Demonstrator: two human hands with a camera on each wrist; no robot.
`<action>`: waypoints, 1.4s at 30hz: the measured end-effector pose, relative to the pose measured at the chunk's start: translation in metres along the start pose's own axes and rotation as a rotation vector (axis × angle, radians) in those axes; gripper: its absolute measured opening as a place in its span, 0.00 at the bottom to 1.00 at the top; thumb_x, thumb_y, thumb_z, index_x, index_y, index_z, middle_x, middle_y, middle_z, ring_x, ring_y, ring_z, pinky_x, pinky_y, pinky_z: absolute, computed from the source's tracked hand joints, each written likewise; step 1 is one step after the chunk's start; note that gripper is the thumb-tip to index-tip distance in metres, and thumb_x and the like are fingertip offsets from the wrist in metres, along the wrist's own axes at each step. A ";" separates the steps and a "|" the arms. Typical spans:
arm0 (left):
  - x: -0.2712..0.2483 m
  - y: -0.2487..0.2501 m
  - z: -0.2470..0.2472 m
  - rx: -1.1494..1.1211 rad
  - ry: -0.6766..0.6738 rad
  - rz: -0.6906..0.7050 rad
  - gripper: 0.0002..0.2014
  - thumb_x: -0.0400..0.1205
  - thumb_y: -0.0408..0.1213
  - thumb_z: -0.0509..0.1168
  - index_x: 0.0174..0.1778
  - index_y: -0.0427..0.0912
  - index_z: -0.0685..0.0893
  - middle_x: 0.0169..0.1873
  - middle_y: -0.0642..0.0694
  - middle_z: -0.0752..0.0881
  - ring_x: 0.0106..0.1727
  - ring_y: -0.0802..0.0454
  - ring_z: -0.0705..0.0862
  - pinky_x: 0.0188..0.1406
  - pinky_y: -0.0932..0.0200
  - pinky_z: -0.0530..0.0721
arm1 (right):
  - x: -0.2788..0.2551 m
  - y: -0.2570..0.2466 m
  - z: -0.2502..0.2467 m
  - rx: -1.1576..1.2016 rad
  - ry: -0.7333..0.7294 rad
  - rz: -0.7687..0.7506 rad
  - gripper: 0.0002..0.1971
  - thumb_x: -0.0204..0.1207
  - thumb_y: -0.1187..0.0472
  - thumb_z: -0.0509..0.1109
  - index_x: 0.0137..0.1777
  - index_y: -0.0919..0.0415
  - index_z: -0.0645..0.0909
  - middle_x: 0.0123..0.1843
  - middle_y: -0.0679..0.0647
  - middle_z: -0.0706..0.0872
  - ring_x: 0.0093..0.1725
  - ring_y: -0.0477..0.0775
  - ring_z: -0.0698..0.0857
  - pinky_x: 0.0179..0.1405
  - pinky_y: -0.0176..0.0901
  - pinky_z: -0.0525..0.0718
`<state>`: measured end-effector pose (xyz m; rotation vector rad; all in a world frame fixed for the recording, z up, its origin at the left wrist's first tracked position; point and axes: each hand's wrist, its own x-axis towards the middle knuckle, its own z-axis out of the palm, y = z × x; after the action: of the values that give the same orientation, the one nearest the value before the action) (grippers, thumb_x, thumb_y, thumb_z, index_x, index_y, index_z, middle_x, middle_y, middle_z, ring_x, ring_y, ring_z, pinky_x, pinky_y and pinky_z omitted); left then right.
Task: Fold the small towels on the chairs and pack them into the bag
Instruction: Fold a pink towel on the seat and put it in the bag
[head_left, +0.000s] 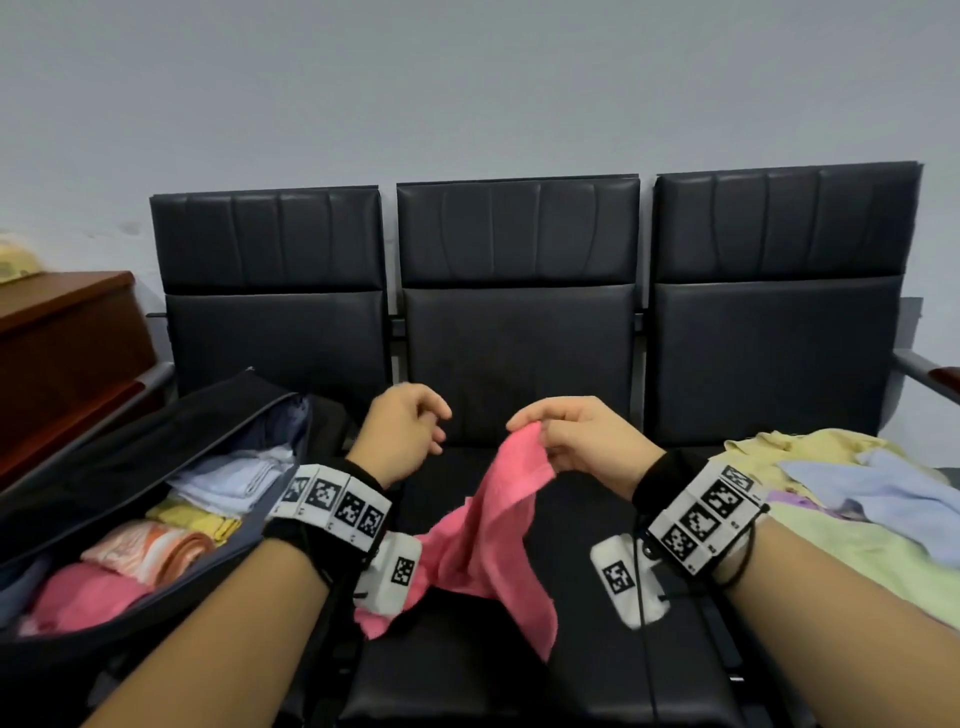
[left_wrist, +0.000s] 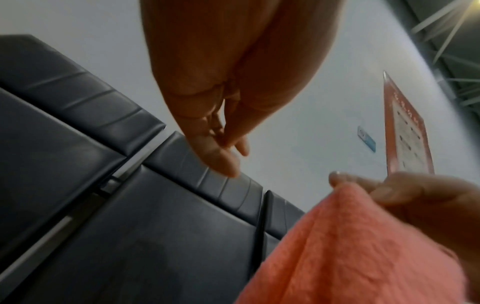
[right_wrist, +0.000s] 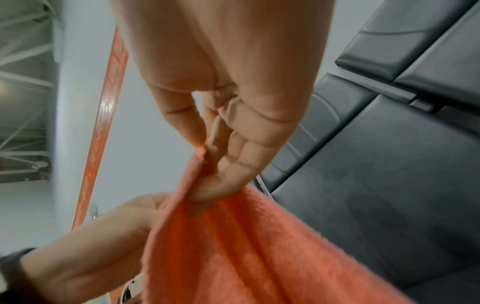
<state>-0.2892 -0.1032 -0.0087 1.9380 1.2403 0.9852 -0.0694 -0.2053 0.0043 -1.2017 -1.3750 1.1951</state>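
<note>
A pink towel (head_left: 493, 525) hangs unfolded over the middle chair seat (head_left: 467, 670). My right hand (head_left: 566, 436) pinches its top corner between thumb and fingers; the right wrist view shows the right hand (right_wrist: 207, 164) with the towel (right_wrist: 259, 257) draping below it. My left hand (head_left: 410, 431) hovers just left of that corner, fingers loosely bent, holding nothing; the left wrist view shows the left hand (left_wrist: 223, 148) apart from the towel (left_wrist: 350, 246). An open dark bag (head_left: 130, 431) on the left chair holds several folded towels (head_left: 150, 551).
A heap of loose yellow, blue and green towels (head_left: 852, 499) lies on the right chair. A brown wooden cabinet (head_left: 57, 358) stands at the far left. Three black chair backs (head_left: 519, 291) line the grey wall.
</note>
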 end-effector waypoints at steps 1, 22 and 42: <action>-0.004 -0.004 0.004 0.043 -0.045 0.004 0.16 0.81 0.21 0.59 0.36 0.46 0.83 0.28 0.42 0.84 0.26 0.48 0.82 0.31 0.56 0.84 | 0.000 0.001 0.001 -0.039 0.014 -0.024 0.20 0.75 0.79 0.58 0.52 0.62 0.89 0.39 0.58 0.86 0.38 0.48 0.85 0.35 0.39 0.84; -0.011 -0.147 0.134 0.394 -0.402 -0.258 0.13 0.77 0.33 0.68 0.56 0.46 0.88 0.56 0.45 0.88 0.57 0.47 0.87 0.59 0.61 0.82 | 0.008 0.119 -0.059 -0.131 -0.017 0.256 0.26 0.70 0.86 0.56 0.59 0.66 0.85 0.37 0.56 0.91 0.27 0.50 0.85 0.25 0.38 0.83; 0.014 -0.153 0.146 0.270 -0.318 -0.321 0.06 0.76 0.32 0.69 0.37 0.49 0.87 0.41 0.48 0.91 0.48 0.48 0.88 0.54 0.56 0.84 | 0.032 0.134 -0.048 -0.255 0.087 -0.015 0.08 0.76 0.70 0.73 0.38 0.60 0.81 0.35 0.51 0.88 0.36 0.46 0.84 0.39 0.42 0.82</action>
<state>-0.2316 -0.0517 -0.2061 1.9171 1.4880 0.3459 -0.0120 -0.1624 -0.1226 -1.4011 -1.5005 0.9655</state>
